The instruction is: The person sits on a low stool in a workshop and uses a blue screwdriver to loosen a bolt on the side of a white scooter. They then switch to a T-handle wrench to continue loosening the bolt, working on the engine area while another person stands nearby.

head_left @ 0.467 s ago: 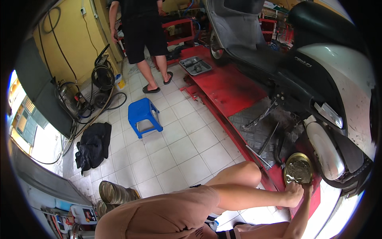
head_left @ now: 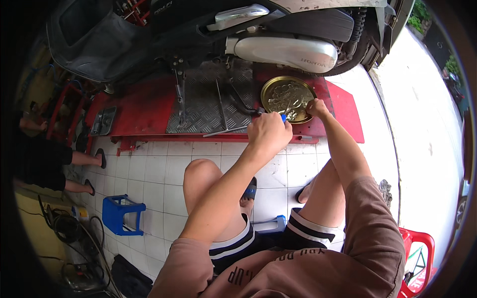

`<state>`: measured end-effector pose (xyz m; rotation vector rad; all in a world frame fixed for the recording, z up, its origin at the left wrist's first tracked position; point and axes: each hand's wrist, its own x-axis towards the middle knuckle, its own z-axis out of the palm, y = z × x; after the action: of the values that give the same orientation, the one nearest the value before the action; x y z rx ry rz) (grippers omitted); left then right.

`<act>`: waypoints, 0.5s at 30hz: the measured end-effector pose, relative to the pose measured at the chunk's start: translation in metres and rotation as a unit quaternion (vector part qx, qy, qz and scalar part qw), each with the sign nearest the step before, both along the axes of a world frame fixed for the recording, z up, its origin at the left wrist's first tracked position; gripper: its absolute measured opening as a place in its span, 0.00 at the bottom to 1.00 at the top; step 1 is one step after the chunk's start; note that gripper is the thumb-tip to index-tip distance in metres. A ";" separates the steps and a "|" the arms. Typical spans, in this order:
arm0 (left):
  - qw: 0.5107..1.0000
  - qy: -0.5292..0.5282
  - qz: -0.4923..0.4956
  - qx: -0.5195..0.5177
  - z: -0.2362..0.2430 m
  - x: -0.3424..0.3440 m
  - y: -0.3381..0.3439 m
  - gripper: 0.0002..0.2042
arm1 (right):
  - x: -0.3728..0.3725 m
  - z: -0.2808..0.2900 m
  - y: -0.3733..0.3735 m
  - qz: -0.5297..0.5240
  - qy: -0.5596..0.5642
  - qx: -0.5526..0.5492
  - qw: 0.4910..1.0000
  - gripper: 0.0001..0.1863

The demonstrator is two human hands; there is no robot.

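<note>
My left hand [head_left: 270, 131] is closed in a fist by the near left edge of a round gold-coloured tray [head_left: 264, 94]. A small blue end [head_left: 283, 118] of something shows beside its fingers. The fist hides the rest, so its kind cannot be made out. With fingers curled, my right hand [head_left: 317, 107] grips the tray's right rim. Shallow, shiny liquid [head_left: 290, 97] and small pieces I cannot make out lie in the tray. It rests on a red platform [head_left: 343, 111], below the silver cover [head_left: 288, 52] of a scooter.
The scooter [head_left: 189, 30] stands along the platform. Metal rods [head_left: 221, 107] and a black lever lie left of the tray. A grey tray [head_left: 103, 120] sits farther left. A blue stool [head_left: 121, 214], hoses [head_left: 67, 226] and another person [head_left: 44, 159] are at left, a red chair [head_left: 420, 248] at right.
The view has swung right, toward the tray and scooter. My left hand has drawn back from the tray's near rim, and a blue end now shows at it. My right hand remains at the rim.
</note>
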<state>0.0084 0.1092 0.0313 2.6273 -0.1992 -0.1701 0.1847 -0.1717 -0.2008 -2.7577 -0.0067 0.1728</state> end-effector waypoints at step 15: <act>1.000 -0.004 0.015 -0.017 -0.012 0.006 0.007 0.20 | 0.005 0.031 -0.001 -0.120 0.008 0.222 0.968 0.12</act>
<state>0.0142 0.1162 0.0188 2.5968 -0.1640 -0.1460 0.1893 -0.1726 -0.1702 -2.2853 0.2615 0.1121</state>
